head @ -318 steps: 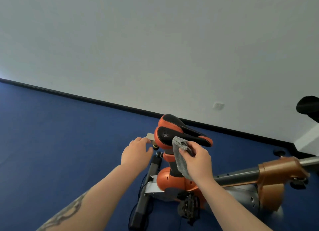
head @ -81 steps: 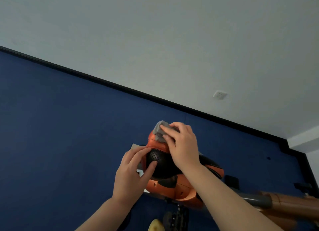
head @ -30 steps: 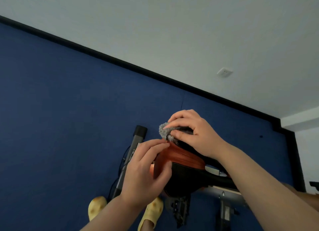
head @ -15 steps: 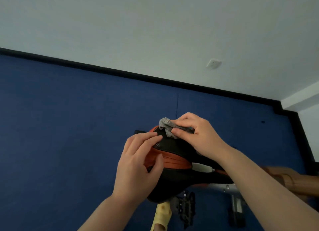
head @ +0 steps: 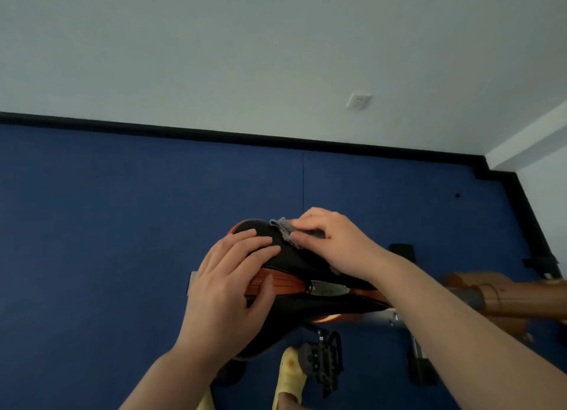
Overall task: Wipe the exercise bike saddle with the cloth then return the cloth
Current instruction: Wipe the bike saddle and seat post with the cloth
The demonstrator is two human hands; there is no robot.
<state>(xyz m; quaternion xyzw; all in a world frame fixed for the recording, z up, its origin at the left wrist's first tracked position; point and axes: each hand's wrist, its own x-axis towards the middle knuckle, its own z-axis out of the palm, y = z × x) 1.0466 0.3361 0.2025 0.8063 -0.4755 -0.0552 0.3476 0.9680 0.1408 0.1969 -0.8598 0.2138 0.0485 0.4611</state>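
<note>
The right hand [head: 333, 241] has its grip clenched on the grey cloth [head: 283, 227], pressing it onto the far top of the black and orange saddle [head: 294, 262]. The left hand [head: 228, 284] lies flat on the saddle's near side, fingers spread, thumb on the orange stripe, grasping nothing. Below, a pedal [head: 322, 359] sits beside a yellow shoe [head: 290, 371] on the blue floor [head: 92, 225].

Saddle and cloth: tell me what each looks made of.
Saddle: seemingly a matte black synthetic cover with ribbed orange trim, probably padded, judging by its smooth rounded surface. Cloth: grey, fuzzy fabric with a frayed edge, likely microfibre or terry.
</note>
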